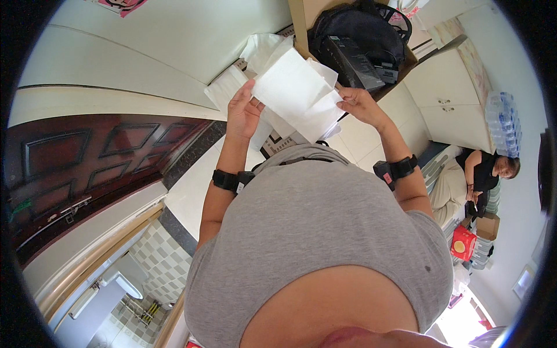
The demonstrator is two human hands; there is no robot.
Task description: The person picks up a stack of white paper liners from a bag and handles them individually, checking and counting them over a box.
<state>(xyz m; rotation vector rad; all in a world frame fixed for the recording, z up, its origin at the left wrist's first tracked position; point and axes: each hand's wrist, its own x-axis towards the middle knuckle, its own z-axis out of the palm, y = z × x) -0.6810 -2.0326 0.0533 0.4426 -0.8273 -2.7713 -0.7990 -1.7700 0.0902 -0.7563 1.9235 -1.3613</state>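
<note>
White paper sheets (289, 85), which look like tissues or napkins, are spread between my two hands. My left hand (244, 108) grips their left edge with the thumb up. On the other side, my right hand (360, 105) pinches their right edge between thumb and fingers. More white material, perhaps a bag or paper, lies behind and below the sheets, beside a folded white stack (226, 89). Each forearm wears a black strap with a small device. What lies directly under the sheets is hidden.
An open cardboard box (300, 26) holds a black bag (361, 30) and a dark box (354, 61). A dark red door (87, 152) stands at left. White cabinets (444, 95) and bottled water (502, 122) are at right, near a seated person (478, 178).
</note>
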